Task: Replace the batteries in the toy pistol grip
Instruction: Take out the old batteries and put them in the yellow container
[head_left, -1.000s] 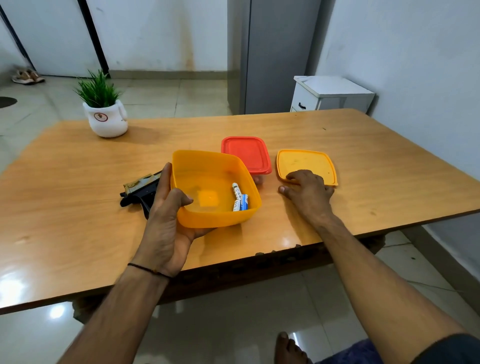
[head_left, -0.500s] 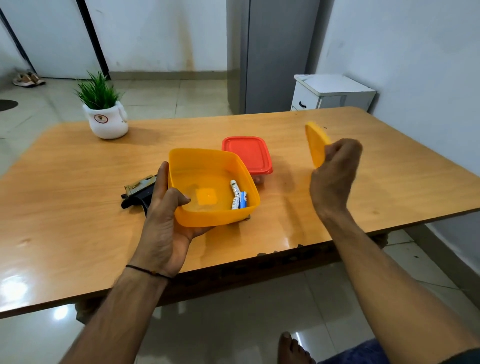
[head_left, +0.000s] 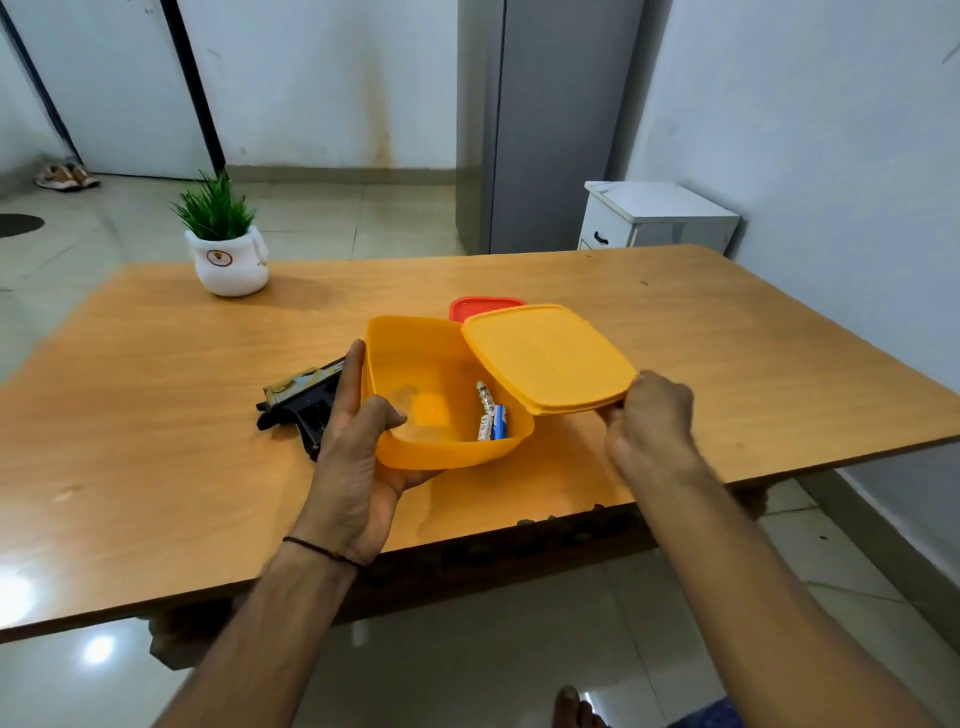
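Yellow lid (head_left: 545, 358) partly over tub (head_left: 441, 456), batteries (head_left: 489, 415) inside

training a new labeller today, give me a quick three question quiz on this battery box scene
1. True or false: the yellow lid is pressed fully shut on the yellow box.
2. What lies inside the yellow box? A) a screwdriver B) batteries C) a spoon
3. Which hand holds the lid at its near corner?

Key
1. False: the lid covers only the box's right part, and the rest is open.
2. B
3. The right hand; the left hand holds the box.
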